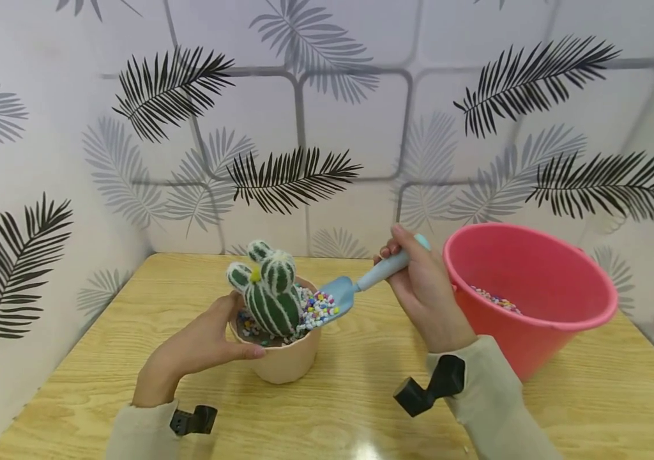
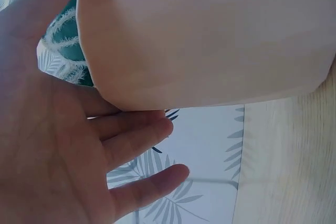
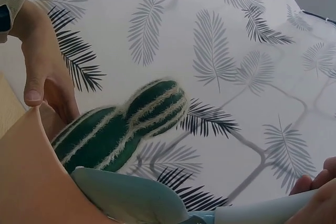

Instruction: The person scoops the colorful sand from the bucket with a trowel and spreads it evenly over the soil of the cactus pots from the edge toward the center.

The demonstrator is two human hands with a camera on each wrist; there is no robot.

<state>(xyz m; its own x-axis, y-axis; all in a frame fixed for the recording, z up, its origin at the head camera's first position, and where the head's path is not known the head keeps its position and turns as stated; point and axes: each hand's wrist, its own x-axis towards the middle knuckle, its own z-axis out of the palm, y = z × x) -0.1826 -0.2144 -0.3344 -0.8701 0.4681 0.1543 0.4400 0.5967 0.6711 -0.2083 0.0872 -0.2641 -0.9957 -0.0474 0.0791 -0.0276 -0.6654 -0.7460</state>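
Observation:
A green knitted cactus with white stripes stands in a beige flower pot. My left hand holds the pot at its left side, thumb at the front rim; some of its fingers stretch along the pot's far side in the left wrist view. My right hand grips the handle of a small blue trowel. Its blade tilts down over the pot's right rim, bearing multicoloured pebbles. In the right wrist view the blade lies right at the rim, beside the cactus.
A large pink bucket stands on the right, close to my right forearm, with more coloured pebbles inside. Everything rests on a light wooden table. Behind it hangs a white backdrop with leaf prints.

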